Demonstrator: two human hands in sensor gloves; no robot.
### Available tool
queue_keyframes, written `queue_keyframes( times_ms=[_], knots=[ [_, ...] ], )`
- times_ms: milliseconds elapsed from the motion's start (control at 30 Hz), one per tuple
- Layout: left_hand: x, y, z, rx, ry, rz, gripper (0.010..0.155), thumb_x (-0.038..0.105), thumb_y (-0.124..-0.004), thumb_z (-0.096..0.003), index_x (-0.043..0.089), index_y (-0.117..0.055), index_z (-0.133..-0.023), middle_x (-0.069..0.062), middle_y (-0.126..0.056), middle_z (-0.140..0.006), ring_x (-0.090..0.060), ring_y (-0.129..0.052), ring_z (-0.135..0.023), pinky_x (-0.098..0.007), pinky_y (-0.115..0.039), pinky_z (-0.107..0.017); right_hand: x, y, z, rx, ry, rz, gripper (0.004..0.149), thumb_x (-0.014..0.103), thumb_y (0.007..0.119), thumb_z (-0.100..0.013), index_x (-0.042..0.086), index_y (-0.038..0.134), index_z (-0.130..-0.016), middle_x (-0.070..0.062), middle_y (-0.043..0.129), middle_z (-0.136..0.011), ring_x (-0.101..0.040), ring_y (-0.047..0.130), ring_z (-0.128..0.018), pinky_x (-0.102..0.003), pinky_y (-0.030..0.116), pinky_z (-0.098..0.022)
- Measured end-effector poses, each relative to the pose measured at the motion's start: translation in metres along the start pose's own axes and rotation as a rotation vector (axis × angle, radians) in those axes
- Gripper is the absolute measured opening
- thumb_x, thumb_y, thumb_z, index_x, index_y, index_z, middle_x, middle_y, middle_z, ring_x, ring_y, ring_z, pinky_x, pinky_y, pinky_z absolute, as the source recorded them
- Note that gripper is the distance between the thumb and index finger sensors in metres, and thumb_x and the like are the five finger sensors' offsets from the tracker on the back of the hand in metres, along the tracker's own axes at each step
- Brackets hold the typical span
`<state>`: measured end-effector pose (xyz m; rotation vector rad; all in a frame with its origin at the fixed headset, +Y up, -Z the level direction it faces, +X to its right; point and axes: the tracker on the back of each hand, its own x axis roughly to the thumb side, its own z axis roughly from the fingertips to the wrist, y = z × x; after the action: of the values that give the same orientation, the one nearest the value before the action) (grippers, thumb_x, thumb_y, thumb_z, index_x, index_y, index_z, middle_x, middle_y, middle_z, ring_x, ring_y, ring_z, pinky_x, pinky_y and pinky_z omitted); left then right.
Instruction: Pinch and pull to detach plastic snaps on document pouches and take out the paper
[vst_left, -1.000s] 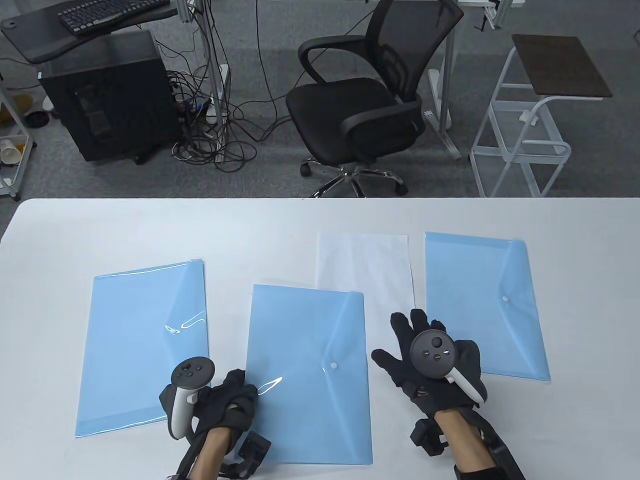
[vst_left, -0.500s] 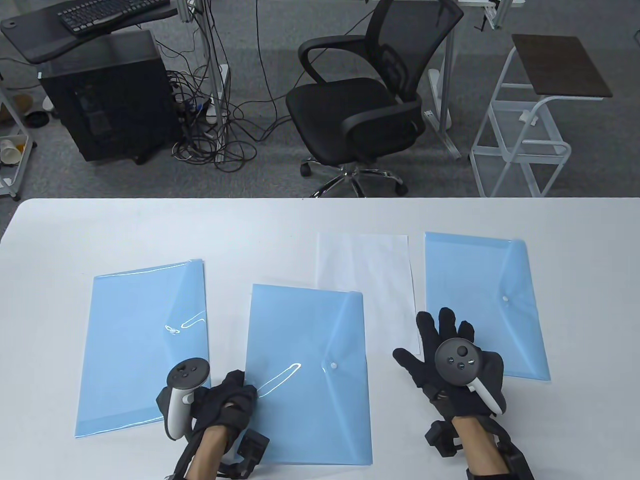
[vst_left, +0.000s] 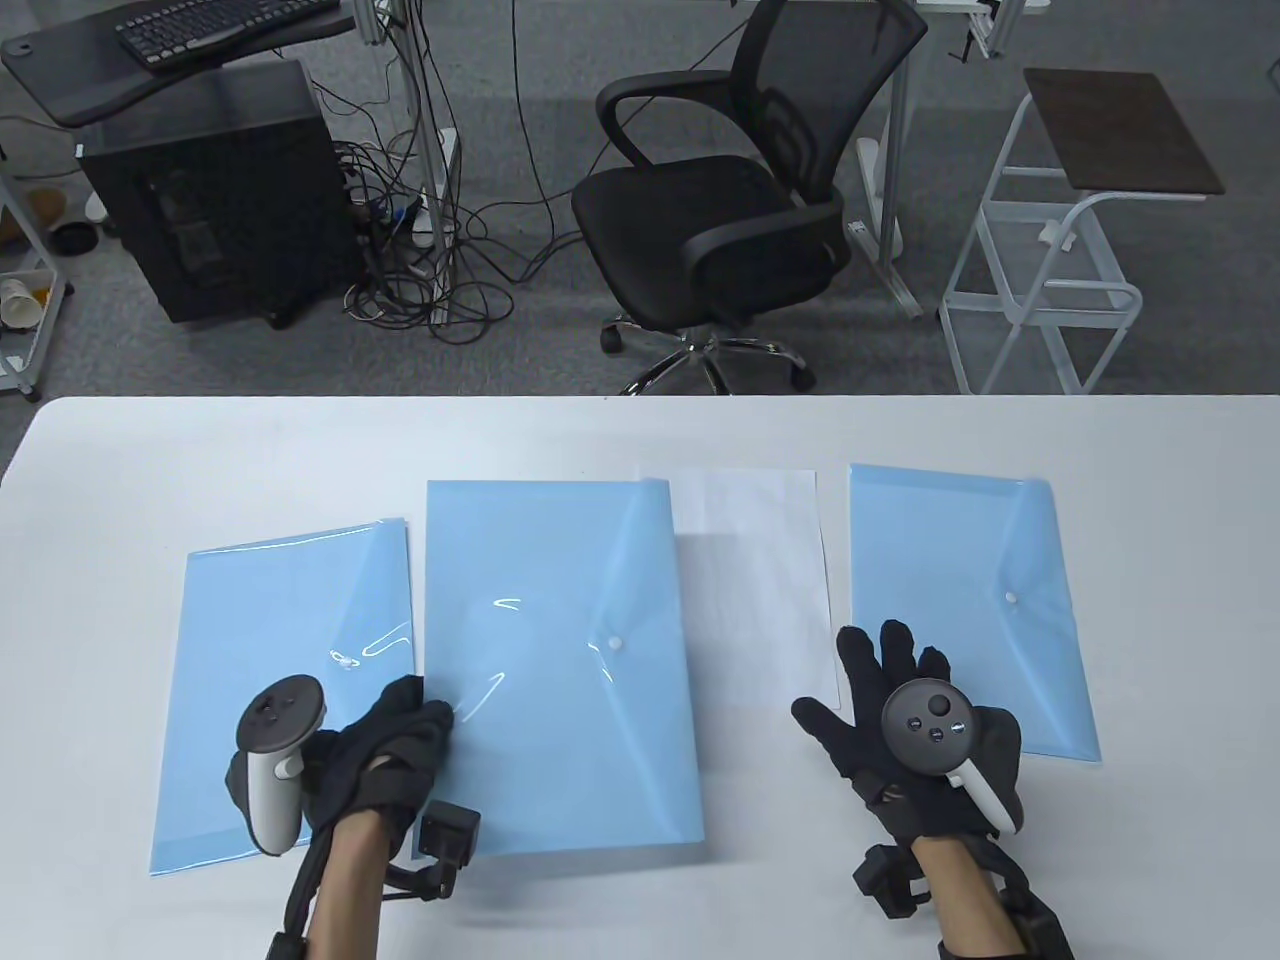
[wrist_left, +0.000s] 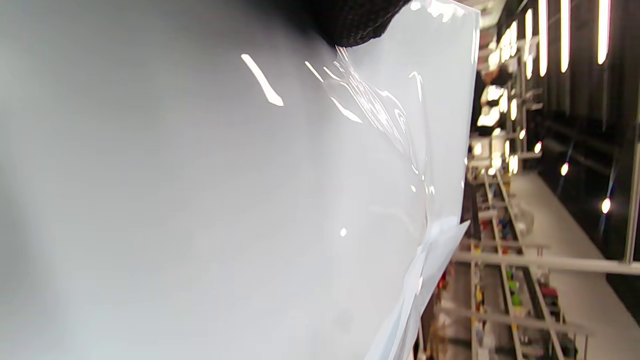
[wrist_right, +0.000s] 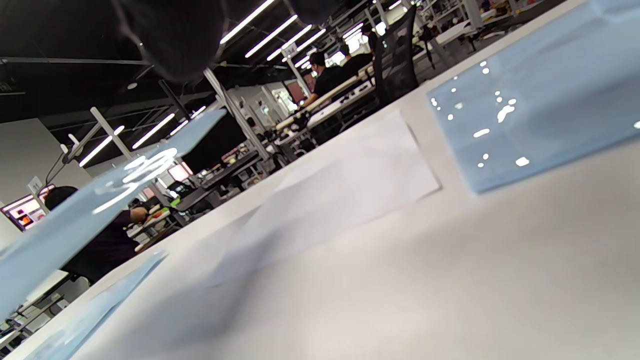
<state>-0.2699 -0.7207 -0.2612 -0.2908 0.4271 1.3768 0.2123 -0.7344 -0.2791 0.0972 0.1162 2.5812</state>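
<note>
Fingers of my left hand are curled over the left edge of the middle pouch, pinching it, and I have it lifted off the desk, as the right wrist view shows it hanging in the air with its shadow on the sheet. My right hand hovers with its fingers spread and slack, holding nothing, near the lower right corner of the loose paper and just beside the right pouch. I judge this step to be setting aside the middle pouch; its snap looks shut, and I cannot tell whether a sheet is inside. The left pouch lies flat, partly under the raised one, and its contents are equally hidden. The right pouch lies flat with its own snap fastened, so I take it as not yet opened. Next I would put the middle pouch down clear of the others, then bring my right hand to a snap, pinching the flap close by it and pulling up while the other hand pins the pouch body.
</note>
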Motion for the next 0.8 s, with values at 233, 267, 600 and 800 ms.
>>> queue_keyframes(
  times_ms=[233, 267, 600, 800],
  knots=[
    [0.032, 0.035, -0.026, 0.157, -0.041, -0.103, 0.045, 0.023, -0.071, -0.0579, 0.015, -0.067, -0.101, -0.006, -0.089, -0.084, -0.025, -0.104, -0.051, -0.041, -0.091, -0.040, 0.000, -0.001, 0.000, 0.004, -0.002, -0.008, 0.086, 0.065, 0.066, -0.055, 0.018, 0.035, -0.120, -0.030, 0.023, -0.126, -0.072, 0.024, -0.102, -0.088, 0.034, -0.061],
    [0.034, 0.038, -0.032, 0.172, -0.039, -0.122, 0.044, 0.023, -0.071, -0.0579, 0.014, -0.067, -0.101, -0.006, -0.089, -0.083, -0.025, -0.104, -0.051, -0.041, -0.092, -0.040, 0.000, -0.001, 0.000, 0.007, -0.002, -0.009, 0.086, 0.065, 0.067, -0.055, 0.018, 0.035, -0.120, -0.030, 0.023, -0.126, -0.072, 0.024, -0.102, -0.088, 0.034, -0.061],
    [0.037, 0.043, -0.095, 0.204, -0.004, -0.143, 0.044, 0.025, -0.073, -0.0577, 0.015, -0.070, -0.100, -0.005, -0.091, -0.081, -0.024, -0.104, -0.049, -0.041, -0.091, -0.039, -0.004, -0.001, 0.000, 0.011, 0.014, -0.008, 0.085, 0.064, 0.067, -0.055, 0.017, 0.036, -0.119, -0.031, 0.026, -0.126, -0.072, 0.027, -0.102, -0.087, 0.035, -0.061],
    [0.034, 0.032, -0.129, 0.193, 0.027, -0.181, 0.044, 0.027, -0.074, -0.0576, 0.015, -0.072, -0.099, -0.004, -0.092, -0.079, -0.024, -0.104, -0.048, -0.041, -0.091, -0.038, -0.004, -0.001, 0.000, 0.015, 0.016, -0.003, 0.085, 0.064, 0.067, -0.055, 0.017, 0.036, -0.119, -0.031, 0.027, -0.126, -0.072, 0.028, -0.101, -0.087, 0.035, -0.061]
  ],
)
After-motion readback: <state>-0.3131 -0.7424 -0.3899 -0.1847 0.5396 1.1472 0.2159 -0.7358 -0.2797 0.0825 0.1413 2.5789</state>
